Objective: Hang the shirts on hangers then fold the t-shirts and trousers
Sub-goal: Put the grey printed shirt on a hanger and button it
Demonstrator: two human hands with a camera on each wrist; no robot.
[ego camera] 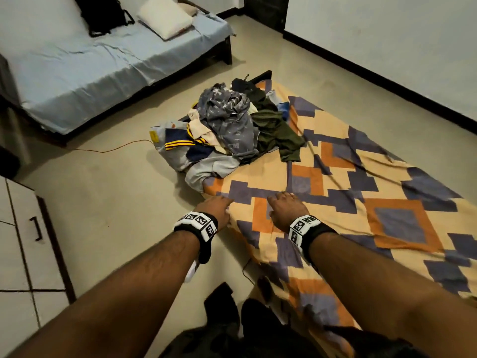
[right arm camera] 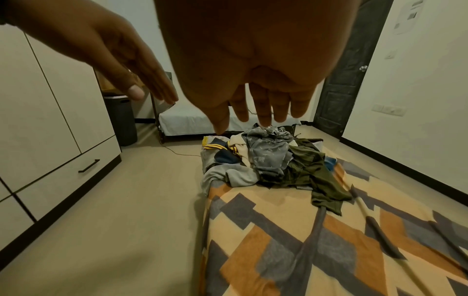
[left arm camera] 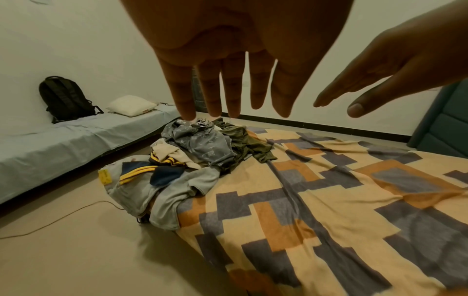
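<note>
Task status, judged from the layout: not started. All garments lie in 1 unsorted heap at the far end of a patterned blanket spread on the floor. No hanger identifiable in any view. No folded stack, no hung shirt visible. All sorting, hanging and folding steps left to do.

Heap contents, as far as distinguishable:
- Grey printed garment on top, crumpled.
- Olive-green garment on the side toward the blanket's middle, 1 part trailing onto the blanket.
- Grey and navy garment with yellow stripes on the side toward the bed, hanging over the blanket's edge.
- Cream garment partly buried beneath the grey printed one.
- Dark items at the far edge, type not determinable.

Shirt, t-shirt or trousers: not determinable for any item while crumpled.

Hand state:
- Left hand: extended forward, palm down, over the near edge of the blanket. Fingers straight and slightly spread, nothing gripped. Contact with the blanket: none evident in the left wrist view.
- Right hand: extended forward beside the left, palm down, above the blanket. Fingers straight, loosely spread, nothing gripped.
- Both hands well short of the heap, with bare blanket between.

Surroundings: bed with blue sheet, pillow and black backpack; cupboard at the left; orange cable on the floor.
</note>
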